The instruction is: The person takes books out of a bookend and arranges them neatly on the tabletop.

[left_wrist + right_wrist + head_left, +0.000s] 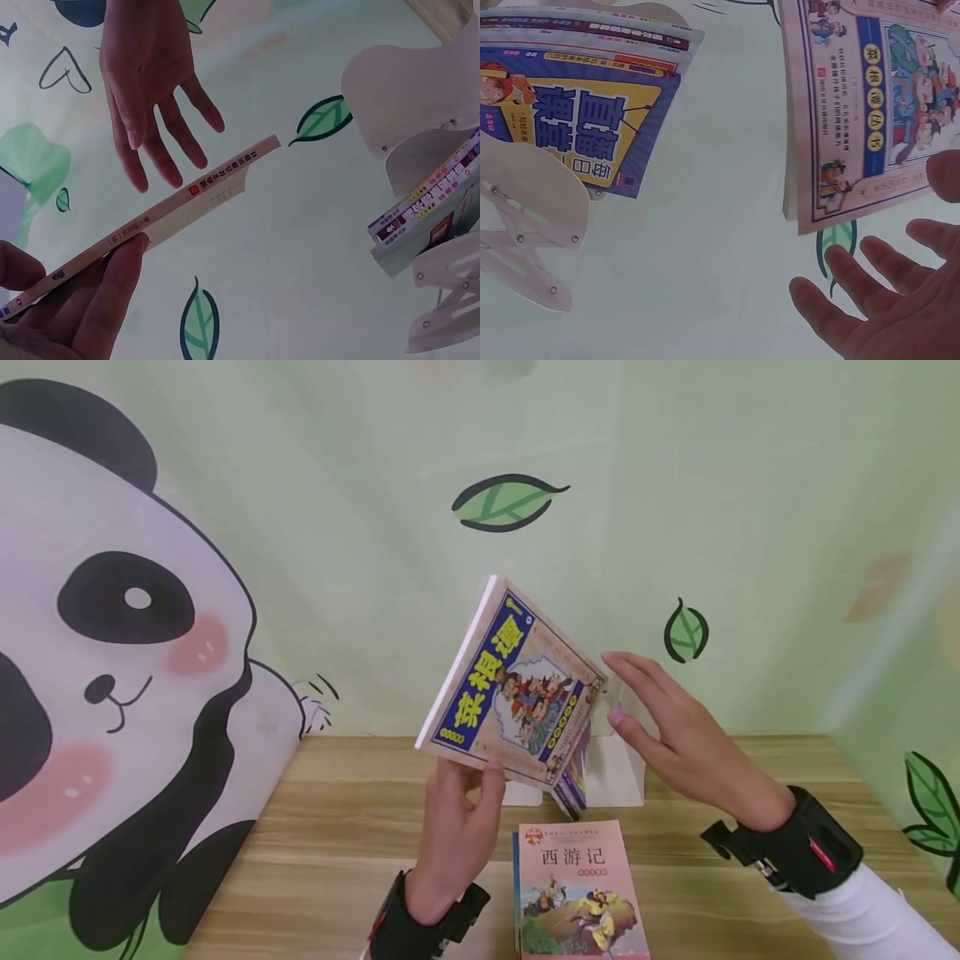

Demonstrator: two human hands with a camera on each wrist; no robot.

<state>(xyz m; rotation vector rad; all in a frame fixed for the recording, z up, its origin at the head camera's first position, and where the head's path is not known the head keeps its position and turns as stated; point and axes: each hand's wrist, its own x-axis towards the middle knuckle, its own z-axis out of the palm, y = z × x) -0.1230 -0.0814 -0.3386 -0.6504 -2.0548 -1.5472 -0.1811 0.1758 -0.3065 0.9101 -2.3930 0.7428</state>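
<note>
A thin book [517, 685] with a pale pink cover and a blue title strip with yellow characters hangs tilted above the table. My left hand [461, 831] pinches it at its lower edge, thumb on the cover. In the left wrist view the spine [169, 210] shows, with the left fingers [112, 289] under it. My right hand [690, 743] is beside the book's right edge, fingers straight and spread. In the right wrist view a gap shows between those fingers [862, 277] and the book's lower corner. Nothing is in the right hand.
Behind the held book, a white folding bookstand [618, 768] holds several upright books [585, 112], the outer one blue and yellow. Nearer, a small stack of books [581, 889] with a pink top cover lies on the wooden table [337, 843]. A panda-print cloth [375, 527] hangs around.
</note>
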